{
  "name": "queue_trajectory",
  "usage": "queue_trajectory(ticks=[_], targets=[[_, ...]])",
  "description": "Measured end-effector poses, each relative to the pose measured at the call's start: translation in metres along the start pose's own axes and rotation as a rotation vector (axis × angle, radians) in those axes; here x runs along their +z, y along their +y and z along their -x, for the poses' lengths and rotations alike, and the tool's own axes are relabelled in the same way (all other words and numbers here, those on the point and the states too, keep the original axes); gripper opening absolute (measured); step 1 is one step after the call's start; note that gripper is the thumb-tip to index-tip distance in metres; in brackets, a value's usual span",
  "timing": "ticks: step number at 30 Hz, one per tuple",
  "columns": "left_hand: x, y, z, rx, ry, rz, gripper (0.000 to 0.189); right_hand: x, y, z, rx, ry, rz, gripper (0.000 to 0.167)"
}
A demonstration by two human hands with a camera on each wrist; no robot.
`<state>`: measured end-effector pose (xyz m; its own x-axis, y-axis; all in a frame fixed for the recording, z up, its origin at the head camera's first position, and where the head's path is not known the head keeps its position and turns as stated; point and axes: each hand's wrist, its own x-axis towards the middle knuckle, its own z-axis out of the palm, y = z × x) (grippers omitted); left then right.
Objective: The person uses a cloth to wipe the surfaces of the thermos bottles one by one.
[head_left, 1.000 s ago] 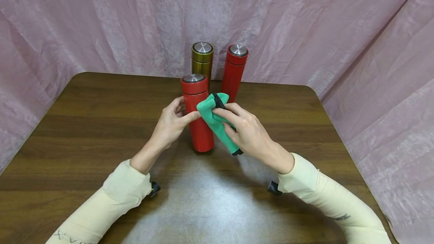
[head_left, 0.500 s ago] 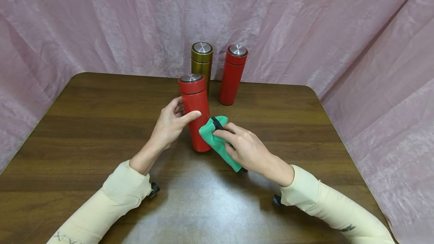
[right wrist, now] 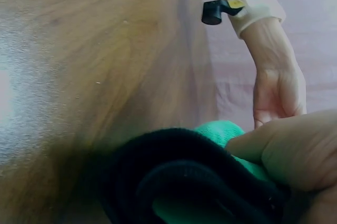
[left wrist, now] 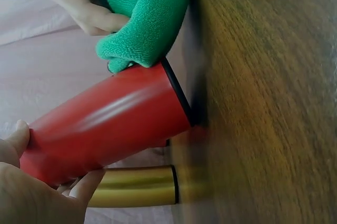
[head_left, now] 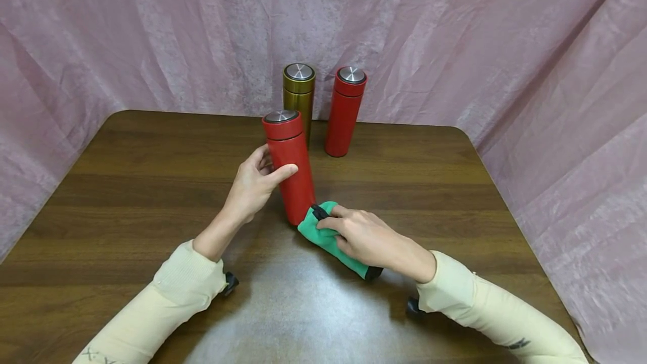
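Note:
My left hand (head_left: 253, 185) grips a red thermos bottle (head_left: 289, 153) around its middle, thumb across the front. The bottle leans, its silver-topped lid tipped to the left, and in the left wrist view its black-edged base is tilted against the wood. My right hand (head_left: 361, 236) pinches a folded green towel (head_left: 337, 249) with black trim. That towel (left wrist: 150, 27) presses on the lower side of the bottle, right at the base. In the right wrist view the towel's dark edge (right wrist: 174, 145) fills the foreground below the right thumb.
A gold thermos (head_left: 299, 91) stands behind the held bottle, partly hidden by it. To its right is a second red thermos (head_left: 345, 114), upright near the back of the brown wooden table (head_left: 177, 167). Pink curtains (head_left: 217, 32) hang behind and at the sides.
The right hand has slid the towel down the bottle from its middle to its base. The bottle's top has tipped slightly further left, while the left hand keeps its grip.

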<state>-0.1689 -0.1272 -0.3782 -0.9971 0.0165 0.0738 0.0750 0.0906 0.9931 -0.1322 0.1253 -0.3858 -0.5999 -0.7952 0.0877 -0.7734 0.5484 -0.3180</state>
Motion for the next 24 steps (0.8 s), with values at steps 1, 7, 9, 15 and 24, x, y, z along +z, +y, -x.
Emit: queue_trajectory(ticks=[1,7,9,15,24], targets=[[0.0,0.0,0.0,-0.003,0.003,0.007,0.067,-0.001,0.001,0.0,0.01,-0.023,-0.022,0.037],[0.001,-0.004,0.002,-0.013,0.021,0.039,0.07,-0.006,0.011,-0.002,0.101,-0.157,-0.18,0.039],[0.001,-0.005,0.002,-0.016,0.039,0.034,0.071,-0.007,0.016,-0.001,0.118,-0.172,-0.219,0.038],[-0.003,-0.006,0.006,-0.035,0.118,0.02,0.072,-0.006,0.023,0.005,0.167,-0.141,-0.33,0.038],[-0.015,0.006,0.013,-0.008,0.181,0.104,0.054,-0.006,0.027,0.021,0.203,-0.012,-0.439,0.039]])
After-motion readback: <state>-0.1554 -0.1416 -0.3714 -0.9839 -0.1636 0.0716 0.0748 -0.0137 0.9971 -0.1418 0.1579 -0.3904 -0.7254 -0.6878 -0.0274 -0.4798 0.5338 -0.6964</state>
